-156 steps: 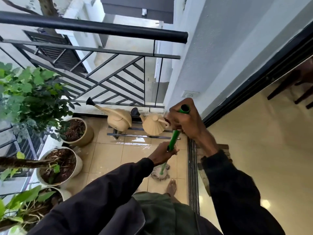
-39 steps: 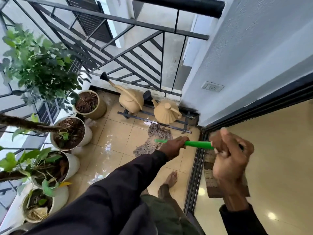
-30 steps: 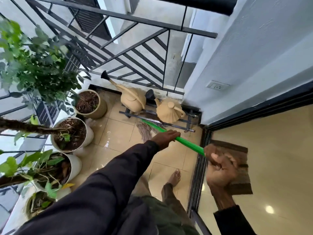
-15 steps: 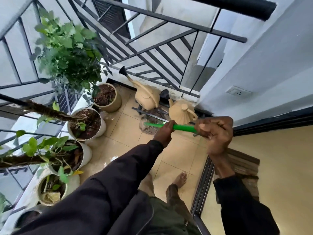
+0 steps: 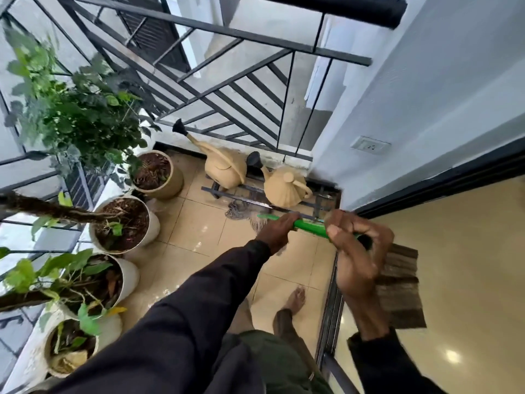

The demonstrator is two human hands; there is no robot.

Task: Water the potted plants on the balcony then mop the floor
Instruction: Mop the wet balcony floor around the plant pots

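Note:
Both my hands grip a green mop handle (image 5: 309, 226). My left hand (image 5: 277, 230) holds it lower down; my right hand (image 5: 352, 248) is closed round its top end. The grey string mop head (image 5: 244, 211) lies on the beige tiled floor (image 5: 196, 231) just in front of the metal rack. Two tan watering cans stand on that rack: one (image 5: 224, 169) at the left with a long spout, one (image 5: 285, 186) at the right. Several potted plants line the left railing, among them a tan pot (image 5: 157, 174) and a white pot (image 5: 122, 223).
A black metal railing (image 5: 227, 89) closes the far and left sides. The white wall with a socket (image 5: 370, 145) is at the right. A sliding door track (image 5: 331, 302) and a brown doormat (image 5: 400, 288) lie right of my bare foot (image 5: 294, 300).
The mop head has been drawn a little nearer along the floor in front of the rack. My right hand has dropped lower and to the right with the handle top; the view has shifted slightly.

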